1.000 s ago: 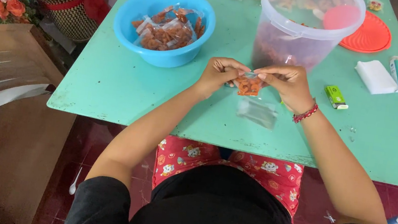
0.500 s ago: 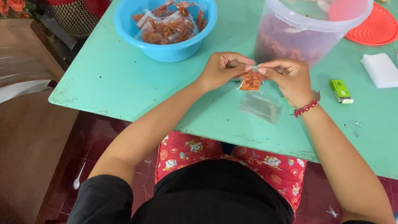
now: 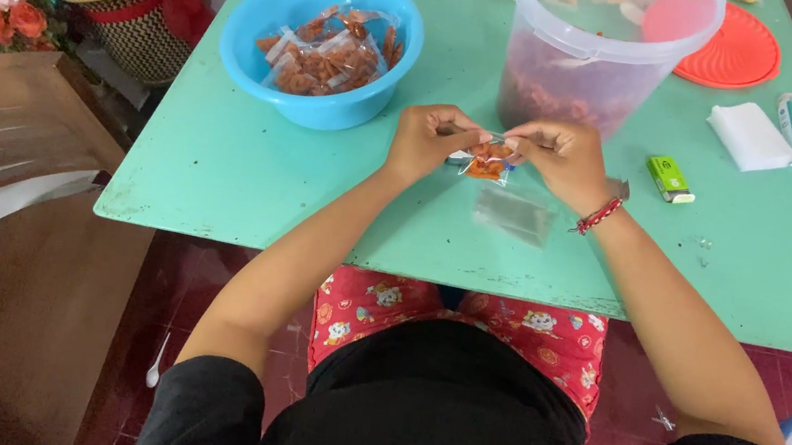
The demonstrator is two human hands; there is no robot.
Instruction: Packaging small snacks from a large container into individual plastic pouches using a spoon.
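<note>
Left hand (image 3: pixel 431 141) and right hand (image 3: pixel 557 160) pinch top edge of snack packet (image 3: pixel 487 163), fingers closed. Packet light, limp, slippery film; contents likely brittle. Spare bag (image 3: pixel 515 215) at 6 o'clock on counter (image 3: pixel 221 171).

Home dining corner – green table (image 3: pixel 221 171), wooden chair (image 3: pixel 2 235), flower basket (image 3: pixel 130 9)

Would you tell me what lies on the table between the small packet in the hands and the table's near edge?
In the head view, an empty clear plastic bag lies flat on the green table, just nearer than the small packet held by both hands.
</note>
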